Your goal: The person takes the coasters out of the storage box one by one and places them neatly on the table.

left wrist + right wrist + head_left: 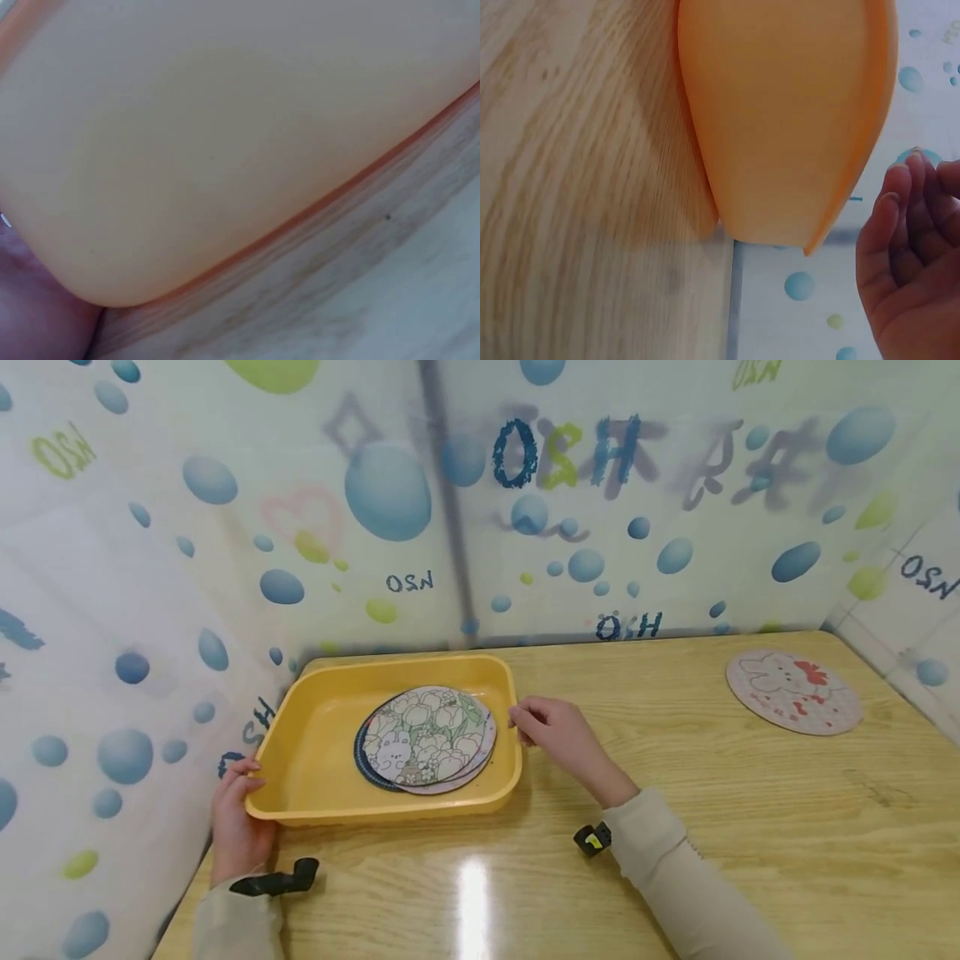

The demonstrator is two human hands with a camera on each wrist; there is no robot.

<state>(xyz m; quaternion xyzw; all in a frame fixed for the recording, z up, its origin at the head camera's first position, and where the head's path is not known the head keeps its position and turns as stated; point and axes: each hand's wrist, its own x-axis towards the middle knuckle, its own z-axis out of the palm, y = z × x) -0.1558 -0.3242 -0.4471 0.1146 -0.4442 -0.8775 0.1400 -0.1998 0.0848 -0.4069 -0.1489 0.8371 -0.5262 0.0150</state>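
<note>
A yellow plastic tray (307, 760) stands at the left of the wooden table. My left hand (238, 818) grips its left side near the front corner, fingertips over the rim. In the left wrist view the tray's outer wall (232, 180) fills most of the picture. Inside the tray lies a small stack of round mats; the top mat (420, 735) shows tulips and a rabbit. Beside the right rim is my right hand (558, 739), fingers loosely bent and holding nothing. The right wrist view shows that hand (907, 270) apart from the tray.
An oval mat (795, 692) with a white rabbit and red bow lies at the table's back right. Behind the table (675, 827) hangs a patterned curtain (480, 527), which also runs down the left side, close to the tray.
</note>
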